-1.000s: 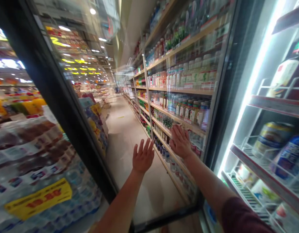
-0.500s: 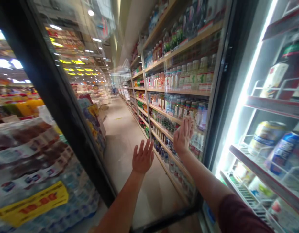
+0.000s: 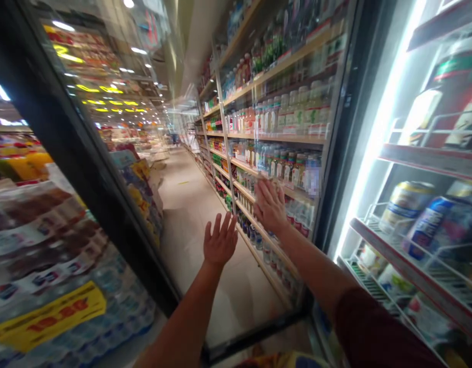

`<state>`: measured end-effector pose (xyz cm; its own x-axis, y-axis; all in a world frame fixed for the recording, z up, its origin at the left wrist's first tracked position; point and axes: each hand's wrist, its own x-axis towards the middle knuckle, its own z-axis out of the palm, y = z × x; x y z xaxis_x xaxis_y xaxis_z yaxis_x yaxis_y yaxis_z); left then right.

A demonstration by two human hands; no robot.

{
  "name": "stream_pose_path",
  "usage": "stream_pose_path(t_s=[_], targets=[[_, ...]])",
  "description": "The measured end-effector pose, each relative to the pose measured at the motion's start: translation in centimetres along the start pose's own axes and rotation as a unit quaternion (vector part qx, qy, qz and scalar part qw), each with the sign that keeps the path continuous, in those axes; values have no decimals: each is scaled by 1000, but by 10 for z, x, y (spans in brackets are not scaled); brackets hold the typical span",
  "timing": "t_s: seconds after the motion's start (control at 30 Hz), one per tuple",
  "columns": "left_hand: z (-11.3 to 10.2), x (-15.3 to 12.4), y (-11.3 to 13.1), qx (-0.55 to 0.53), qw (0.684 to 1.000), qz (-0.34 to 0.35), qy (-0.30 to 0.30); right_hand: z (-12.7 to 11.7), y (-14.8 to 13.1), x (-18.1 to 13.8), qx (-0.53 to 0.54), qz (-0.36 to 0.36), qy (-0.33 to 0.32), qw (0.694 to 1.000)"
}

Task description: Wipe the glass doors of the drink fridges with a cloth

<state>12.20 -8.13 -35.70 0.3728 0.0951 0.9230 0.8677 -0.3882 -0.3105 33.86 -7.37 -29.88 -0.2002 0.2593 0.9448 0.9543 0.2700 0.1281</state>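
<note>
A lit fridge point(image 3: 372, 102) stands on the right. Its upper shelf point(image 3: 431, 161) holds large dark bottles point(image 3: 458, 71) with pale labels behind a wire guard. On the shelf below point(image 3: 412, 276), a pale can with a yellow top point(image 3: 406, 207) and a blue can point(image 3: 427, 227) lean at a tilt, close together. White-and-green packages sit on the slatted rack point(image 3: 366, 286) underneath, too blurred to read.

Through the glass door point(image 3: 193, 266), long wooden-edged shelving point(image 3: 285, 138) shows rows of upright bottles, some with pale contents, others dark with light labels. At the left, outside the dark door frame point(image 3: 83, 163), wrapped packs of bottles point(image 3: 48, 240) are stacked, brown drinks above clear ones, with a yellow price sign point(image 3: 52, 317) on the front.

The glass door lies directly before both hands. The left hand point(image 3: 220, 240) is raised, fingers spread upward, its grip wide; contact with the glass cannot be told. The right hand point(image 3: 270, 207), higher and farther forward, lies flat toward the pane, fingers extended up and leftward, its grip also wide. A pale blur edges its fingertips.
</note>
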Motion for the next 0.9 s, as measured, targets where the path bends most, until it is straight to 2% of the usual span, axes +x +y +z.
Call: stream_pose_path(t_s=[0.1,0.17,0.27,0.33,0.43,0.57,0.63,0.7,0.77,0.83,0.9], targets=[[0,0,1,-4,1000,-4,0,3,36,-26,-9,119,40,992],[-1,0,2,-8,1000,-6,0,6,51,-41,9,210,65,975],[-2,0,3,-10,1000,-9,2,11,55,-49,30,303,107,946],[-3,1,3,-8,1000,-9,2,14,43,-43,29,333,127,934],[-2,1,3,-4,1000,-5,2,17,5,-21,32,310,122,942],[1,0,0,0,1000,-2,6,12,-52,9,45,151,46,987],[3,0,-2,-1,1000,1,8,9,-63,18,46,68,3,997],[4,1,-3,-4,1000,3,6,7,-56,18,49,1,-24,999],[5,0,-4,-4,1000,2,2,8,-34,6,45,-24,-19,999],[5,0,-5,-6,1000,0,0,12,-7,-18,26,6,10,1000],[6,-1,-5,-9,1000,-2,1,16,19,-49,0,81,43,996]])
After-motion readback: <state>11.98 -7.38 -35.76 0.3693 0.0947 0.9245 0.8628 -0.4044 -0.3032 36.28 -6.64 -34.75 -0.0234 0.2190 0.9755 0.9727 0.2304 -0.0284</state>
